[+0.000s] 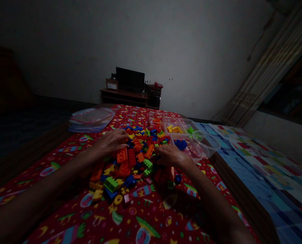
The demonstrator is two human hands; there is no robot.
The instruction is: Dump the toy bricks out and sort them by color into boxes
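Left hand (pixel 112 140) palm-down on brick pile (pixel 130 162), fingers loosely spread; hold on anything not discernible. Right hand (pixel 170 155) palm-down at pile's right edge, fingers curled, hold unclear too. Pile between both hands on red cloth (pixel 146 220). Clear tray (pixel 199 156) just behind right hand, sorted bricks inside. Plastic stack (pixel 91 119) far left, well apart.

The person's two forearms are bare from the bottom edge of the picture up to the wrists. The left grip (pixel 112 140) and the right grip (pixel 171 156) are bare hands too. The light is dim, so small things on the fingers are hard to see.
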